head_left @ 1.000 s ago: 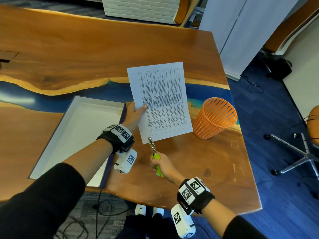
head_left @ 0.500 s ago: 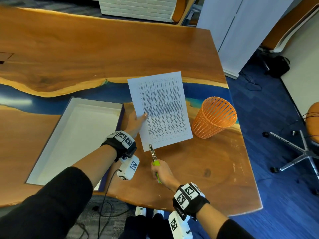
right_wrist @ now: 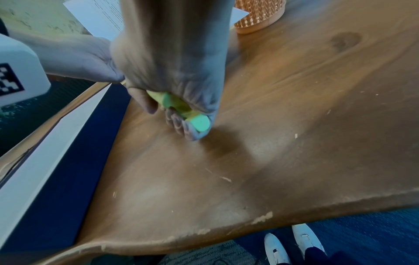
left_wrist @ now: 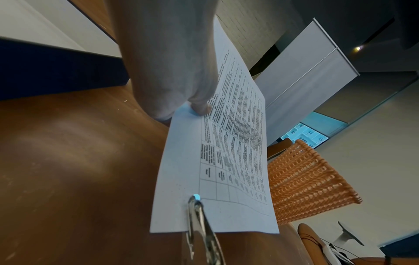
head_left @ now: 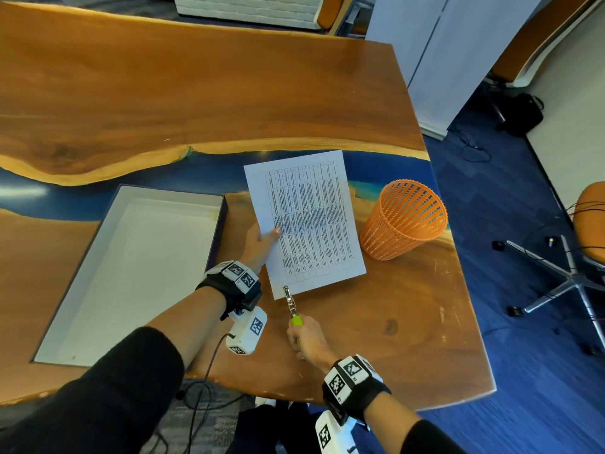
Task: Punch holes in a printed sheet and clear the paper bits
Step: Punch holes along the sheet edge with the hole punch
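The left hand (head_left: 260,240) pinched the printed sheet (head_left: 307,221) above the table; the right hand (head_left: 306,339) squeezed the green-handled punch (head_left: 292,308) on its near corner. Clearing bits seemingly remained.

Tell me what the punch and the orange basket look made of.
Hole punch: shiny bare metal jaws, glinting; handles in matte green sleeves, likely plastic or rubber, gripped by the right hand. Orange basket: molded plastic by its look, with even open slots and uniform matte colour.
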